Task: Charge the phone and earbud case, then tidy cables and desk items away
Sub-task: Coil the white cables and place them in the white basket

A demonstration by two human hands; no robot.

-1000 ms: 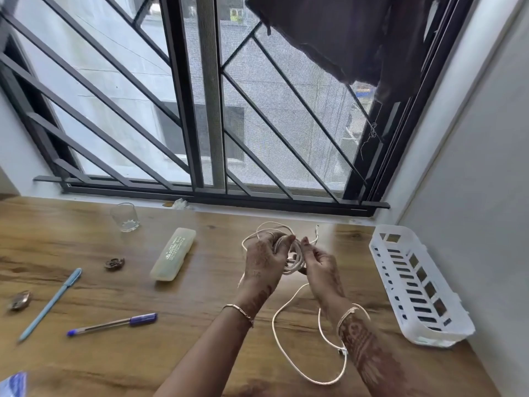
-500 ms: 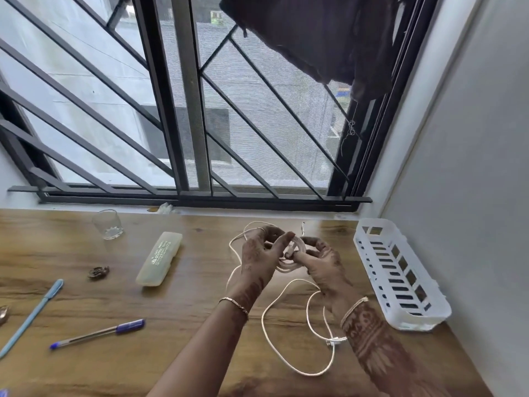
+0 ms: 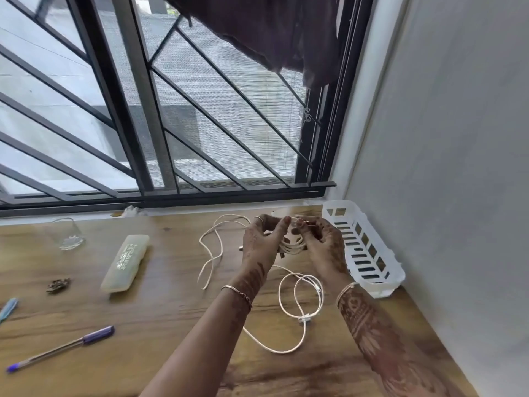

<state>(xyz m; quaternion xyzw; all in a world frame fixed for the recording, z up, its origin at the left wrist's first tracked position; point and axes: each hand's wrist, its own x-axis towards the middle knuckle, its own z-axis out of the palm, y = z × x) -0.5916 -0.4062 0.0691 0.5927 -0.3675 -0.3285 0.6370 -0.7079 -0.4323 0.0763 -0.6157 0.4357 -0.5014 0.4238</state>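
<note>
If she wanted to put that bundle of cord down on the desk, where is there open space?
Bare wood lies between the long plastic case and the loose white cord, and along the near edge between the purple pen and her arms. The white basket looks empty too. It is crowded beneath her left hand and right hand, where cord loops sprawl.

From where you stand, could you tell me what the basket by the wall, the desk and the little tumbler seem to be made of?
Basket: white moulded plastic, judging by its slotted walls and slight sheen.
Desk: wood or a wood-look laminate; brown grain with a smooth, faintly reflective surface, so which one stays open.
Tumbler: clear glass, probably; see-through, with a thick bright base.
</note>
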